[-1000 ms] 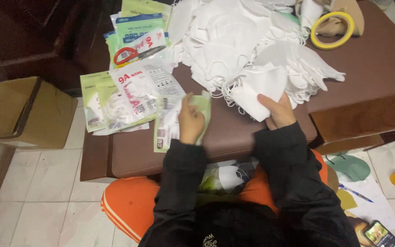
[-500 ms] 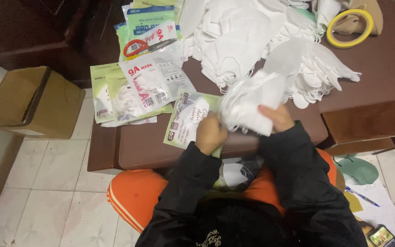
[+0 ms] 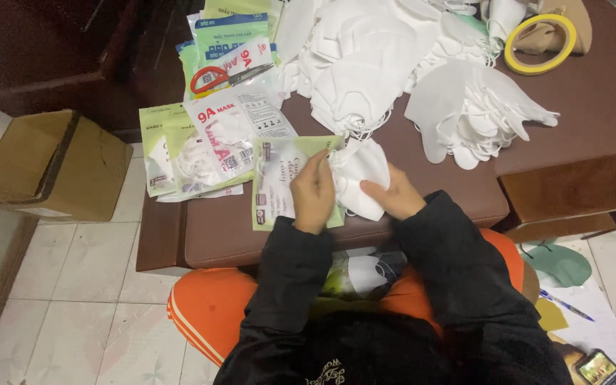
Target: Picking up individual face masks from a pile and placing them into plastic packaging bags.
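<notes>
My left hand (image 3: 314, 191) pinches the open edge of a flat green-and-clear plastic pouch (image 3: 276, 187) lying on the brown table (image 3: 422, 178). My right hand (image 3: 393, 194) presses a small stack of folded white face masks (image 3: 359, 178) against the pouch's opening. Both hands meet near the table's front edge, just above my lap.
A large heap of loose white masks (image 3: 408, 64) covers the table's far side. Filled mask packets (image 3: 208, 142) lie at the left, with red-handled scissors (image 3: 222, 75) on top. A yellow tape roll (image 3: 540, 43) sits far right. A cardboard box (image 3: 51, 167) stands on the tiled floor at left.
My right hand brought the white masks down from the heap to the pouch. My left hand shifted right along the pouch to its opening. The pouch now lies flat.
</notes>
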